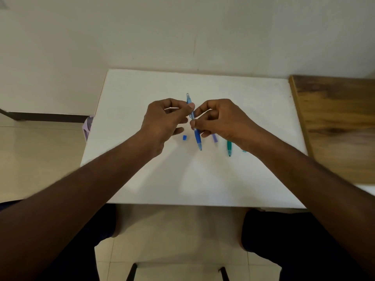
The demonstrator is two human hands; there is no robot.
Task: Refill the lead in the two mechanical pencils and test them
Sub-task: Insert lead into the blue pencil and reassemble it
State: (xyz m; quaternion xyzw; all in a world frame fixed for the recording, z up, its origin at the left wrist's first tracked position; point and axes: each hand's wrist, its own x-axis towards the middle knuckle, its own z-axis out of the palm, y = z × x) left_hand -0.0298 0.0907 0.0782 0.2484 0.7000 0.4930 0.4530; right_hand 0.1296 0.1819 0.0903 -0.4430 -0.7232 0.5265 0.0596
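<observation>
The right hand (220, 119) hides most of a green mechanical pencil (229, 148) and of a pale purple thing (214, 138) lying on the white table (203, 179); what the purple thing is, I cannot tell. The right hand holds the blue mechanical pencil (197, 136) with curled fingers, above the table, its tip pointing toward the person. The left hand (165, 118) has its thumb and forefinger closed together at the upper part of this pencil; whether they pinch something thin is not clear. A small blue cap (184, 138) lies on the table just beside the pencil.
</observation>
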